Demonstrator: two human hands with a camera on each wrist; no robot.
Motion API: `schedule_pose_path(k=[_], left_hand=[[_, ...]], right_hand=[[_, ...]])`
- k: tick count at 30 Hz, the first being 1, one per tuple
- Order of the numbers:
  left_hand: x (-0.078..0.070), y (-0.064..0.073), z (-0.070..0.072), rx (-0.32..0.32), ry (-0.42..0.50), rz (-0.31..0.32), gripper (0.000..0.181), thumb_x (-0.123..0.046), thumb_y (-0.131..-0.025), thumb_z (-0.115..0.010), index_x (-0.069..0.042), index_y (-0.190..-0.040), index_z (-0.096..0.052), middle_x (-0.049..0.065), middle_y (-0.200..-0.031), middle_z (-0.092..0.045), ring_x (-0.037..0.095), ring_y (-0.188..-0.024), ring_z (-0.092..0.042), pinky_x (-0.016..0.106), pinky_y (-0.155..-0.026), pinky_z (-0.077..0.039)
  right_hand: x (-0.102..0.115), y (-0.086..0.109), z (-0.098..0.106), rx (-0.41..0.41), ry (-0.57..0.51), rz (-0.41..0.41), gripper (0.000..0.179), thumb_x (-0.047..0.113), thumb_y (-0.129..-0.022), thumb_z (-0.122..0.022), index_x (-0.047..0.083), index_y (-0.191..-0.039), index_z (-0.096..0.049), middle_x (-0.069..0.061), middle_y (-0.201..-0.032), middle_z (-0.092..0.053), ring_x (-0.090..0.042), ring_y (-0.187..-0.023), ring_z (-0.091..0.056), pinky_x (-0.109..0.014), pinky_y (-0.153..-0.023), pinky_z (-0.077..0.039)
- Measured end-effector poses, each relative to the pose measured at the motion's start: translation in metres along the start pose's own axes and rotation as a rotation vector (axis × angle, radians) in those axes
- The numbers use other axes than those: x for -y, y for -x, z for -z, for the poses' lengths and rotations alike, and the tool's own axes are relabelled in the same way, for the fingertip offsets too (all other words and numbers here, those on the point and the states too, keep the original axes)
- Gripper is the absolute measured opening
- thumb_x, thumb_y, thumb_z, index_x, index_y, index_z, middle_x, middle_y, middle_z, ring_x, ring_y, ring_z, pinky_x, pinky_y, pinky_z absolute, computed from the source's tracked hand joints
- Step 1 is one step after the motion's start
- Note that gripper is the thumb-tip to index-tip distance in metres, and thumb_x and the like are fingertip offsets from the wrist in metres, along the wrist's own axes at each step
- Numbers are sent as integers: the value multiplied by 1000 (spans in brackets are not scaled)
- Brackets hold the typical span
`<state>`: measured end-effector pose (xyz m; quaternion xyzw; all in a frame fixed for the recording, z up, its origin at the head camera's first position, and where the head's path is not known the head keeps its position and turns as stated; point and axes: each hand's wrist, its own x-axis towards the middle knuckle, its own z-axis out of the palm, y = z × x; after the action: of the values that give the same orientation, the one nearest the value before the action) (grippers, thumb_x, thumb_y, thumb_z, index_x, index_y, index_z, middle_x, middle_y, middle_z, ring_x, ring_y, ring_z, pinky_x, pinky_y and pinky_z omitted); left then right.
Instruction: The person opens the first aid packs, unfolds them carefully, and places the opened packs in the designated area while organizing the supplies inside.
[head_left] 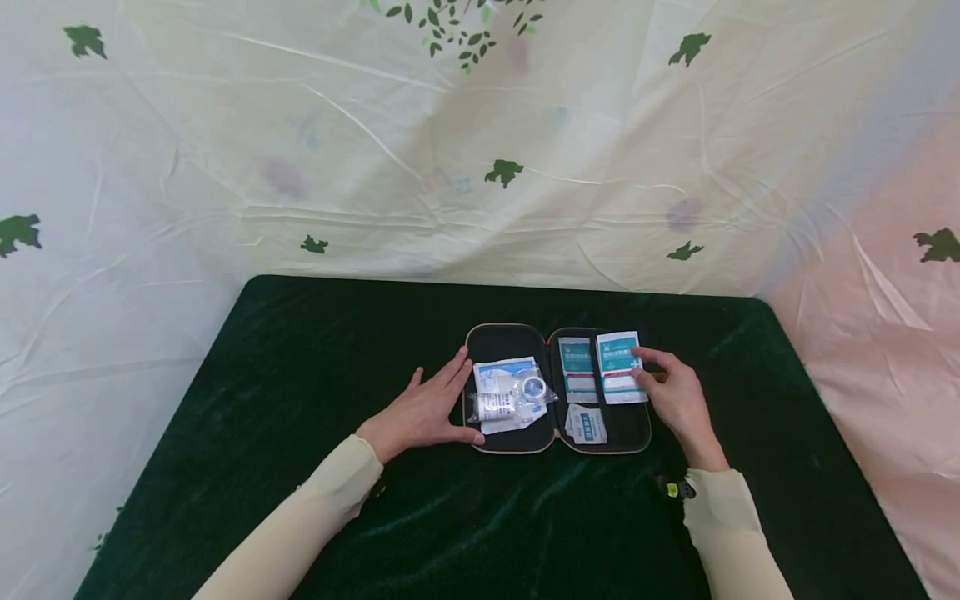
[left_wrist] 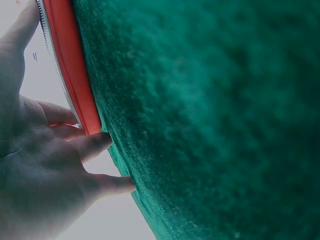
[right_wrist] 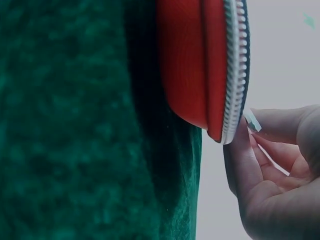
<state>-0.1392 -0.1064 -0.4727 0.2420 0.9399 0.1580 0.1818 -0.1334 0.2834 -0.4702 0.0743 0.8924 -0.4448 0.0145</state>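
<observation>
A zippered first-aid case (head_left: pixel 510 451) with a red shell (right_wrist: pixel 185 65) lies unfolded on the table. My left hand (head_left: pixel 427 414) rests along its left rim, fingers spread and thumb at the near corner. With thumb and fingertips, my right hand (head_left: pixel 678 400) pinches the right edge of a teal-and-white packet (head_left: pixel 618 367) over the right half. Beside that packet is a similar teal packet (head_left: pixel 577 367), with small white-and-blue sachets (head_left: pixel 587 425) below it. The left half holds a blue-and-white packet (head_left: pixel 510 367) under a clear bag containing a white roll (head_left: pixel 495 407).
Dark green velvet (head_left: pixel 465 525) covers the table, whose far edge meets a pale curtain (head_left: pixel 420 167) with green leaf prints. The curtain also hangs along both sides. A small dark device with a yellow-green mark (head_left: pixel 672 490) sits at my right wrist.
</observation>
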Motion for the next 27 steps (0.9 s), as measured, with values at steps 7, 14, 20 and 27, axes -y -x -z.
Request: schedule_pose_path(k=[7, 14, 20, 27], left_hand=[[0, 0, 0, 2, 1, 1, 120, -77, -82, -69, -14, -168, -12, 4, -174, 5, 29, -156, -22, 67, -122, -12], [0, 0, 0, -2, 7, -2, 120, -76, -82, -69, -14, -167, -12, 4, -174, 5, 30, -156, -22, 67, -122, -12], [1, 2, 0, -4, 3, -2, 120, -76, -83, -69, -14, -167, -12, 4, -174, 4, 30, -156, -23, 67, -122, -12], [0, 2, 0, -10, -2, -9, 120, -75, -83, -70, -13, -167, -13, 4, -174, 4, 30, -156, -22, 68, -122, -12]], right_hand=[[0, 1, -2, 25, 25, 4, 46, 19, -108, -54, 5, -151, -51, -27, -154, -40, -47, -124, -54, -54, -96, -51], [3, 2, -3, 27, 33, 6, 46, 18, -108, -55, 3, -151, -51, -28, -153, -39, -48, -125, -54, -56, -97, -51], [5, 3, -6, 40, 45, 13, 45, 18, -108, -55, 3, -151, -51, -29, -154, -39, -49, -126, -54, -58, -98, -51], [7, -1, -8, 66, 66, 44, 44, 16, -108, -55, 2, -150, -51, -29, -151, -41, -47, -122, -56, -58, -98, -52]])
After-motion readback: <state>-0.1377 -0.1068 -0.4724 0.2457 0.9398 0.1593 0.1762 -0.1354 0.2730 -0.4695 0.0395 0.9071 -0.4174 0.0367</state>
